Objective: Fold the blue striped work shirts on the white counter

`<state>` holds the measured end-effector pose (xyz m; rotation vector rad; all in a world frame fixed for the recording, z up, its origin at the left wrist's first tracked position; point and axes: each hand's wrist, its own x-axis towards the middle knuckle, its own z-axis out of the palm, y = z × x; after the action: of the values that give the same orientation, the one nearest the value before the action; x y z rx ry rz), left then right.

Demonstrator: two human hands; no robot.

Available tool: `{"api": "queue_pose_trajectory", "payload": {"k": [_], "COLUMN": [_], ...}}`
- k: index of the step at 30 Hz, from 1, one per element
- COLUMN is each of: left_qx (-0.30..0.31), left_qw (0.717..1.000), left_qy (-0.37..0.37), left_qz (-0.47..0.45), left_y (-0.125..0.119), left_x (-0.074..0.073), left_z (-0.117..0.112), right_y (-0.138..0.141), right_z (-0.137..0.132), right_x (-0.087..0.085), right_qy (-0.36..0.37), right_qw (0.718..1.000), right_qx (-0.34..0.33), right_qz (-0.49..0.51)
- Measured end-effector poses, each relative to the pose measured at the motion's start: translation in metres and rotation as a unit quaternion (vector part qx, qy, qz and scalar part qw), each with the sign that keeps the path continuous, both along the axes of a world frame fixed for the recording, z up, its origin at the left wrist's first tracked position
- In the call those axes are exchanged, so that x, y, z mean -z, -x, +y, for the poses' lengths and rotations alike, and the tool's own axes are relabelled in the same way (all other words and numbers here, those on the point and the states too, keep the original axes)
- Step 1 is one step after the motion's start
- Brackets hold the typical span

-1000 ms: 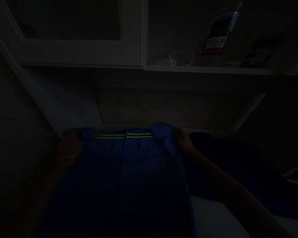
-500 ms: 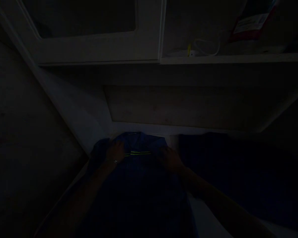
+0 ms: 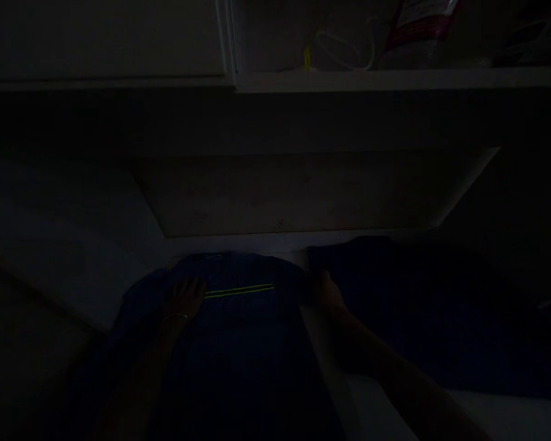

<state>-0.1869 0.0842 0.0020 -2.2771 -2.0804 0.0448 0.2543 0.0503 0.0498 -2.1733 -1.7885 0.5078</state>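
A dark blue shirt with two thin yellow-green stripes lies spread on a pale surface, its collar end toward the back wall. My left hand, with a thin bracelet at the wrist, lies open on the shirt's left part, its fingers spread beside the stripes. At the shirt's right shoulder or sleeve, my right hand has its fingers curled round the cloth. The darkness partly hides those fingertips. Right of that hand lies another dark blue cloth, whose kind I cannot make out.
Above hangs a white shelf with a pale cable, a small yellow thing and a red-and-white packet. A cabinet front adjoins it at left. Behind the shirt stands a wall panel. Light is very dim.
My view has swung right. My left hand has moved left across the shirt, away from the stripes' middle. My right hand has moved outward to the shirt's right edge, and the cloth there is drawn out.
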Motion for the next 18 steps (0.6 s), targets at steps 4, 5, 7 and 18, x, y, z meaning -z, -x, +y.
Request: {"api": "queue_pose_trajectory", "payload": {"k": [4,5,7,18], "left_qx": [0.026,0.029,0.038,0.059], "left_qw": [0.998,0.998,0.996,0.991], "left_qy": [0.014,0.021,0.037,0.040], "left_qz": [0.051,0.056,0.070,0.115], "left_y": [0.010,0.010,0.011,0.020], "left_x": [0.000,-0.001,-0.002,0.000], "left_z": [0.015,0.016,0.017,0.018], "right_y": [0.001,0.007,0.021,0.061], "right_z": [-0.003,-0.006,-0.013,-0.006], "right_x": [0.003,0.003,0.001,0.035], "right_qy": [-0.090,-0.129,-0.193,-0.088], "right_qw": [0.996,0.992,0.977,0.978], "right_qx": [0.013,-0.005,-0.085,-0.176], "right_qz": [0.005,0.002,-0.023,-0.070]}}
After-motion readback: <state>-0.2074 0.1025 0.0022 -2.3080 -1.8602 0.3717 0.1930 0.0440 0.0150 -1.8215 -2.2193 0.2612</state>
